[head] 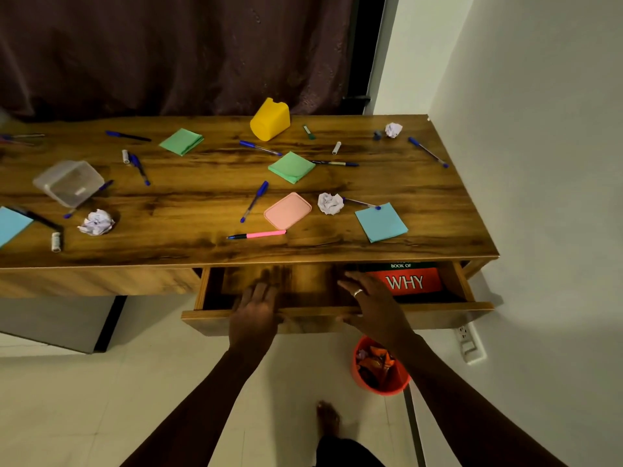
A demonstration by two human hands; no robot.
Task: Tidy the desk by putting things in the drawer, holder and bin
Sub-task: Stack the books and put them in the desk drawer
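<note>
Could drag the open drawer at lower centre off its runners toward the bin below, or trap fingertips if shoved shut, with left hand and right hand both spread flat across its front rail and pens scattered over the counter above.

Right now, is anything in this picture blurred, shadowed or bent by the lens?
Head view: the left hand is smeared by motion at the fingertips over the drawer; the right hand is sharper, and WHY on the book reads clearly. Head view: a dark shadow falls across the front edge of the desk, and the wide lens bows the desk and tilts the wall.
</note>
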